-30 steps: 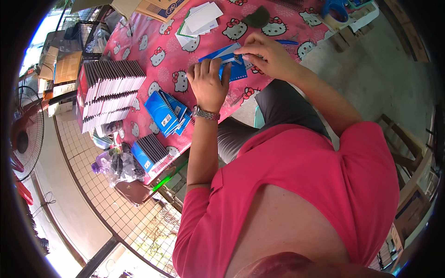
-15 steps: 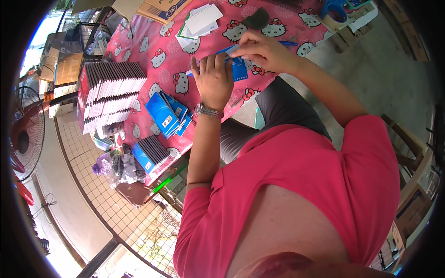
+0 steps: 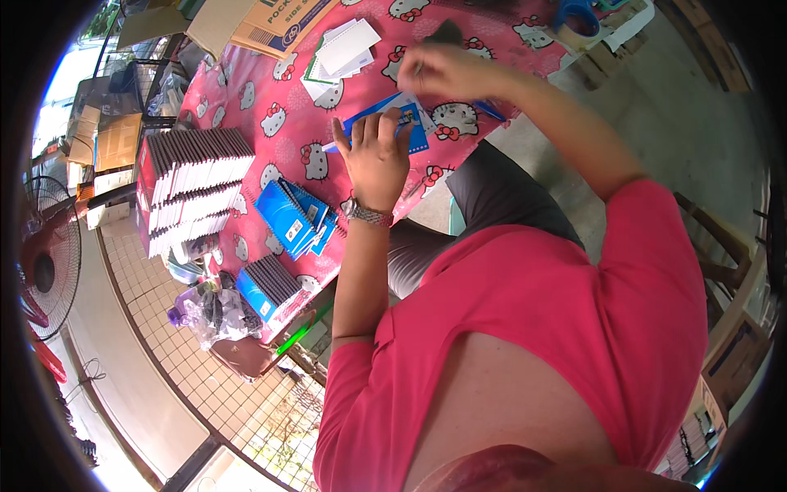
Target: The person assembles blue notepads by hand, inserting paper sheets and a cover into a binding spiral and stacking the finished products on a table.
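On the pink tablecloth lies a blue notebook cover with a row of holes along its edge. My left hand, wearing a metal-band watch, rests over the cover's left part, its fingers apart and bent slightly. A white strip pokes out from under that hand. Just above the cover's far right corner is my right hand, lifted clear of it and smeared by motion. Its fingers seem drawn together, but whether they hold anything is hidden. A blue pen-like object lies right of the cover.
Tall stacks of spiral notebooks stand at the left, with loose blue notebooks and another blue stack nearer. White sheets, a cardboard box, a dark rounded object and blue tape lie farther back.
My right hand has risen off the blue cover, away from me and a little left. My left hand stays on the cover. The whole view has shifted slightly.
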`<state>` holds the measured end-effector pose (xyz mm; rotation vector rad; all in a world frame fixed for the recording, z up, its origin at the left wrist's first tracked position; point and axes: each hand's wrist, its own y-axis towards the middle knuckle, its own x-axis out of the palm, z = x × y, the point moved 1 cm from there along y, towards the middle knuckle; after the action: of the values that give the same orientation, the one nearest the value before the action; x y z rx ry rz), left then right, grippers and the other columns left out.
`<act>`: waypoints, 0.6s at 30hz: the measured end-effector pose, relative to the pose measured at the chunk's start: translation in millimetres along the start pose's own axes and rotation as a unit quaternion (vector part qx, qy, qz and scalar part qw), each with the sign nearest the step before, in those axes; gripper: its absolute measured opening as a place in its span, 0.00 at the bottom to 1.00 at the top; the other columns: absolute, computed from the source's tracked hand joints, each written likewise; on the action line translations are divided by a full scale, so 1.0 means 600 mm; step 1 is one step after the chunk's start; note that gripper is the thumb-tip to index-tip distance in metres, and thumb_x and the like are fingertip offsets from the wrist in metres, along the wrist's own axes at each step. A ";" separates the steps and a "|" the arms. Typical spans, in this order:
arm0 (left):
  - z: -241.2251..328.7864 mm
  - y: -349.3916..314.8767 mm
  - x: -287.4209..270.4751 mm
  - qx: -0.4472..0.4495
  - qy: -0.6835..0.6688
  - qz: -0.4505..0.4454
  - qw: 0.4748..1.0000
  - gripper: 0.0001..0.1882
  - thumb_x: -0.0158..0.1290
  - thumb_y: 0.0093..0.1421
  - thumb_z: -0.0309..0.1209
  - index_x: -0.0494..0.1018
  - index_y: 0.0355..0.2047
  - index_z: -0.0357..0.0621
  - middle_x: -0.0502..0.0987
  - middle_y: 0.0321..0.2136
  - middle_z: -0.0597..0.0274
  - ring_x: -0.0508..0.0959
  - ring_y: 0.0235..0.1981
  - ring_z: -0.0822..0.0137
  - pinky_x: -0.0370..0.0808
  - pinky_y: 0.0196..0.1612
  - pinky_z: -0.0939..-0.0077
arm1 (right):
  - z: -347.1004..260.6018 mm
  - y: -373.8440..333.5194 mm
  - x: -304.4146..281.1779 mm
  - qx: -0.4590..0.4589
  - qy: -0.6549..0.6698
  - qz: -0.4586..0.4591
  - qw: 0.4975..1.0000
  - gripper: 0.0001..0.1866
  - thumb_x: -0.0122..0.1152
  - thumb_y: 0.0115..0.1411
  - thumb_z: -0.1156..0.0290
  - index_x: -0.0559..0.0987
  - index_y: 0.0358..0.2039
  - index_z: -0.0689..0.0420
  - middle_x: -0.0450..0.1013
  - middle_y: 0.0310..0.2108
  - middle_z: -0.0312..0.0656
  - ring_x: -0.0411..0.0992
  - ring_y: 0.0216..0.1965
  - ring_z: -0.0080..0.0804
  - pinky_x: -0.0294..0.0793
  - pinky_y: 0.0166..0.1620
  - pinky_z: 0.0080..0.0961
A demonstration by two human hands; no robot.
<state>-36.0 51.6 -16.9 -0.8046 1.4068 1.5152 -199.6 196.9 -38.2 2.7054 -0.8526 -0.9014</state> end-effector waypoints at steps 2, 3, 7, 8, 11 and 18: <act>-0.015 -0.002 0.012 -0.012 -0.042 -0.017 0.999 0.10 0.55 0.59 0.35 0.71 0.41 0.53 0.76 0.39 0.65 0.75 0.48 0.61 0.47 0.62 0.30 | 0.076 0.008 -0.019 0.090 -0.303 0.058 0.947 0.21 0.62 0.58 0.53 0.76 0.41 0.57 0.72 0.44 0.46 0.72 0.46 0.41 0.71 0.48 0.33; -0.012 0.001 0.013 -0.020 -0.026 -0.024 0.999 0.11 0.55 0.59 0.36 0.71 0.42 0.53 0.76 0.41 0.66 0.73 0.51 0.60 0.43 0.61 0.27 | 0.111 0.002 -0.014 0.080 -0.380 0.061 0.919 0.22 0.63 0.56 0.51 0.77 0.41 0.57 0.72 0.47 0.47 0.71 0.49 0.43 0.71 0.49 0.34; -0.014 -0.009 0.004 -0.093 0.024 0.001 0.995 0.16 0.52 0.61 0.48 0.72 0.45 0.56 0.69 0.54 0.67 0.55 0.66 0.48 0.30 0.56 0.17 | 0.146 0.022 -0.031 0.123 -0.284 -0.040 0.950 0.23 0.64 0.52 0.54 0.78 0.44 0.56 0.67 0.56 0.46 0.64 0.58 0.43 0.68 0.55 0.35; -0.027 -0.018 0.001 -0.112 0.006 -0.004 0.994 0.18 0.56 0.58 0.47 0.72 0.45 0.55 0.70 0.52 0.65 0.57 0.64 0.48 0.37 0.57 0.21 | 0.091 0.045 -0.033 0.138 -0.149 -0.073 0.976 0.24 0.63 0.51 0.57 0.77 0.46 0.55 0.66 0.57 0.45 0.63 0.59 0.42 0.67 0.56 0.35; -0.044 -0.019 0.009 -0.074 -0.045 0.033 0.996 0.21 0.65 0.50 0.40 0.73 0.42 0.49 0.72 0.42 0.59 0.67 0.49 0.51 0.61 0.51 0.49 | -0.019 0.026 -0.034 0.095 0.253 -0.120 0.955 0.27 0.61 0.47 0.66 0.76 0.50 0.54 0.66 0.57 0.43 0.65 0.55 0.36 0.65 0.57 0.32; -0.037 -0.005 0.004 -0.057 -0.044 0.052 0.996 0.18 0.67 0.48 0.42 0.76 0.34 0.47 0.73 0.36 0.59 0.69 0.40 0.54 0.65 0.45 0.58 | -0.036 0.006 -0.032 0.127 0.396 -0.190 0.889 0.29 0.61 0.43 0.64 0.79 0.50 0.57 0.65 0.61 0.48 0.65 0.59 0.35 0.64 0.58 0.31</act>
<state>-36.5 29.8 -23.5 -0.7333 1.3251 1.7039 -201.1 204.1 -9.8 3.0831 -0.2714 0.3464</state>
